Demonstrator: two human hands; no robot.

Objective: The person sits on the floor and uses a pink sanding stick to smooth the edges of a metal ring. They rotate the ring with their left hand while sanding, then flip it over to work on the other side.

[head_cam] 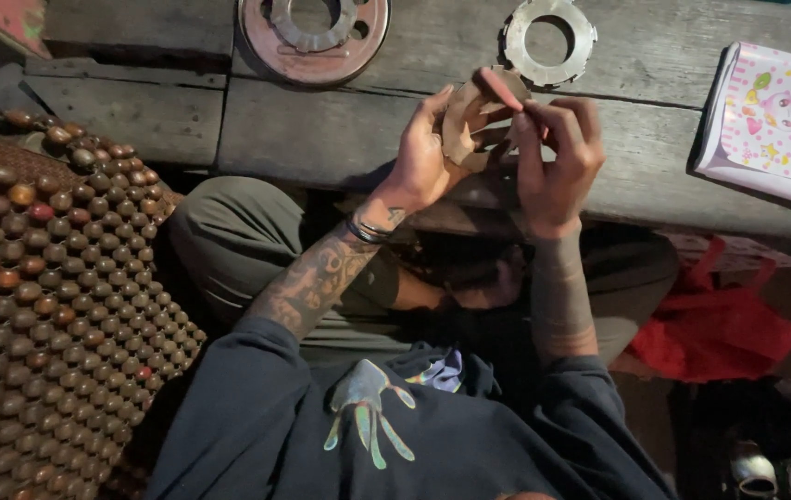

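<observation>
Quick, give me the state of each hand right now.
Left hand: closed on the ring, gripping its left edge.
Right hand: closed on a pink stick, pressed against the ring.

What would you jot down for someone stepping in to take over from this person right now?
Left hand: holds a tan ring-shaped disc upright above the wooden bench.
Right hand: pinches a small reddish stick against the disc's upper edge.
Nearby on the bench: a grey toothed ring just beyond the hands, a reddish round plate to its left, a pink patterned booklet at right.
Done: the disc is off the bench and in hand.
Left: the other two round parts lie untouched; how far the work on the disc has got cannot be told.
</observation>
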